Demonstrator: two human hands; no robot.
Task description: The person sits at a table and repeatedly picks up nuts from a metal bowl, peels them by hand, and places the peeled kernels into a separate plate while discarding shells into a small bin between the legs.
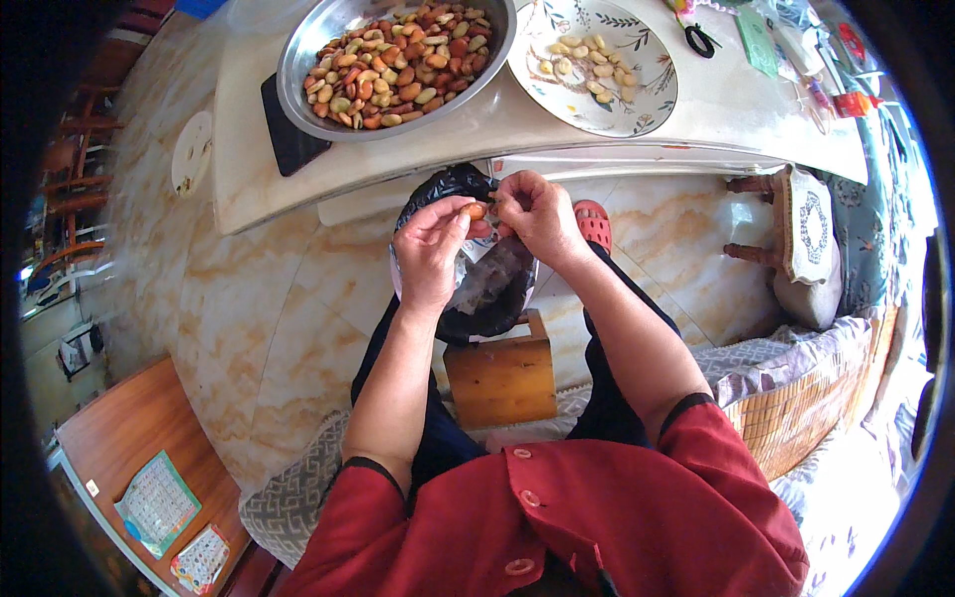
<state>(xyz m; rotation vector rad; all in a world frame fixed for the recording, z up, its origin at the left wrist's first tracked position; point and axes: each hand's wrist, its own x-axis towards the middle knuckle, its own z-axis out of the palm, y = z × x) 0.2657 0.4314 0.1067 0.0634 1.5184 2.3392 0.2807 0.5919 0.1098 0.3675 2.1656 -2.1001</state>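
My left hand point(433, 250) pinches a brown broad bean point(474, 211) between thumb and fingertips. My right hand point(536, 216) is right beside it, its fingers bent together near the bean; whether anything is between them is hidden. Both hands are above a waste bin lined with a black plastic bag point(489, 298), with pale scraps inside. On the table ahead, a steel bowl point(388, 135) holds many unpeeled broad beans point(403, 71) in brown and green. To its right, a flower-patterned plate point(634, 116) carries several pale peeled beans point(600, 71).
The white table point(448, 142) has a dark flat object point(291, 142) under the bowl's left side. Small goods and a black hair tie point(700, 41) lie at its right. A wooden stool point(501, 377) stands between my legs, a small ornate stool point(806, 224) to the right.
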